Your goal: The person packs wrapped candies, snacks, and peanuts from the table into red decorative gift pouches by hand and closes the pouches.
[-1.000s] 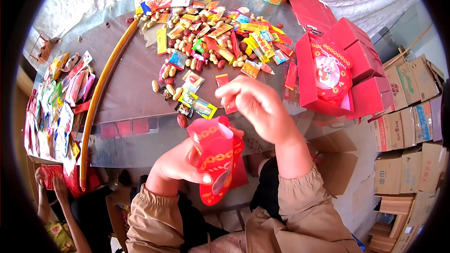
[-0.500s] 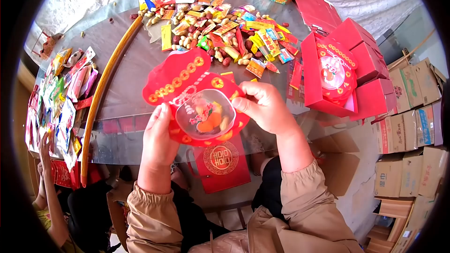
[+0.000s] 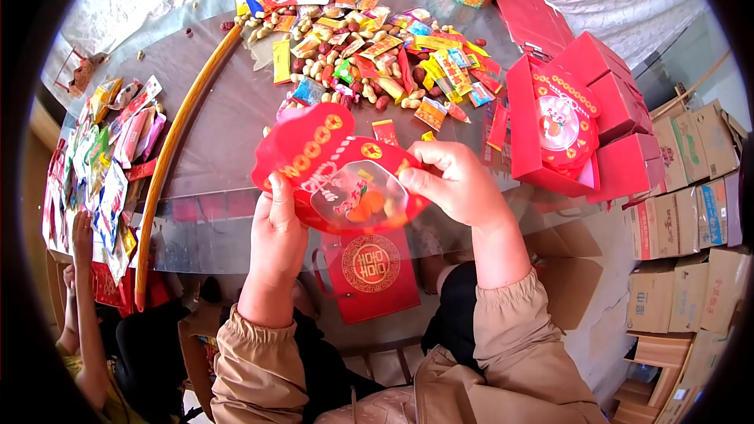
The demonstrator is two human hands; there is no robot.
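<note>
Both hands hold a red candy pouch (image 3: 363, 198) by its two sides, above the near edge of the table. Gold coins are printed on it, and nuts and sweets show through its clear round window. Its scalloped top flap is folded up and tilts to the left. My left hand (image 3: 276, 224) pinches the left side with the thumb on top. My right hand (image 3: 457, 184) grips the right edge between thumb and fingers. Just beyond lies a heap of peanuts and wrapped sweets (image 3: 369, 63).
Right of the heap, an open red box (image 3: 528, 137) holds similar pouches. A yellow wooden strip (image 3: 179, 126) separates snack packets (image 3: 110, 157) at left, where another person's hand (image 3: 82, 239) is raised. Below stands a red gift bag (image 3: 369, 275); cardboard cartons (image 3: 683, 220) are stacked at right.
The pouch has shifted slightly right and tipped flatter, with both hands moving along. A blue packet at the heap's near left now shows from behind the flap.
</note>
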